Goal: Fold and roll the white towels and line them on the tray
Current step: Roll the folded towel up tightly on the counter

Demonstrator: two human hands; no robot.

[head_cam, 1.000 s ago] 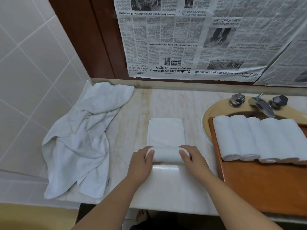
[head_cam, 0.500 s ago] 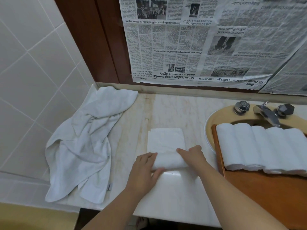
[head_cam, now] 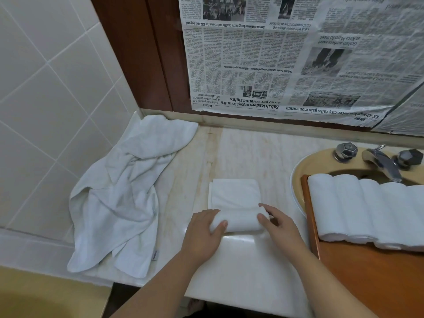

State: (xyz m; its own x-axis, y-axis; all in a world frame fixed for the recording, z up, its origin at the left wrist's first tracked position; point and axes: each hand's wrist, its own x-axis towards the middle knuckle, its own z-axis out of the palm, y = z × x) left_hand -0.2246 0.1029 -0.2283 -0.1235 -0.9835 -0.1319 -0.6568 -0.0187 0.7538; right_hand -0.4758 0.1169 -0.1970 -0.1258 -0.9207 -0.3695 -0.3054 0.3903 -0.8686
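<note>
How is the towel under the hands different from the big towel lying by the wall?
The towel under the hands is folded into a neat strip, its near end rolled up; the big towel by the wall lies crumpled and unfolded. The left hand and right hand grip the rolled part; nothing touches the crumpled one. The folded towel looks much smaller as it lies. Both are white and lie on the counter, not on the tray.

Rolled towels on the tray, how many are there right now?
5 at least, side by side across the far end of the tray: first, second, third, fourth, fifth cut off by the right edge, so more may be hidden.
</note>
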